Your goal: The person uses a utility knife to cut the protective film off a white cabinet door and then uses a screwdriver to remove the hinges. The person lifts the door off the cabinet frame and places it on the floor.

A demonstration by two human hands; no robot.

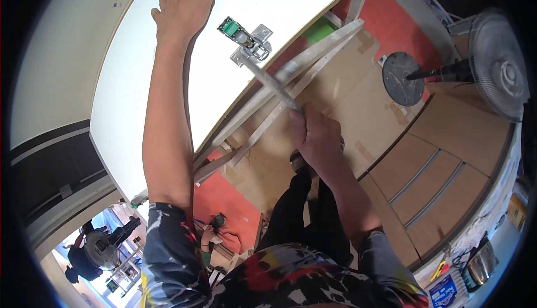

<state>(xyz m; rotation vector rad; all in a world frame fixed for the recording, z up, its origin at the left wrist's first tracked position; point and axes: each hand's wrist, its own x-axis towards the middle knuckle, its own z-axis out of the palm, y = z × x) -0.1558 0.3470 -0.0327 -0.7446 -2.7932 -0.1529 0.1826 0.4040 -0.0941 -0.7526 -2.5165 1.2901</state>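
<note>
Patterned shirt (291, 277); tool (272, 84) near hinge (246, 40); printed label (443, 292).

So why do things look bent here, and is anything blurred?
In the head view, the fisheye bows the white panel's edges; in the head view, the rod-like tool in the right hand looks smeared, probably by motion; in the head view, the left forearm has a thin shadow beside it.

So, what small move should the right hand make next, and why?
Probably steady the long tool in the right hand before using force: it looks blurred, its far end is close to the metal hinge, and I cannot tell whether they touch. The left hand lies flat on the white panel, apparently ready to brace it.
</note>
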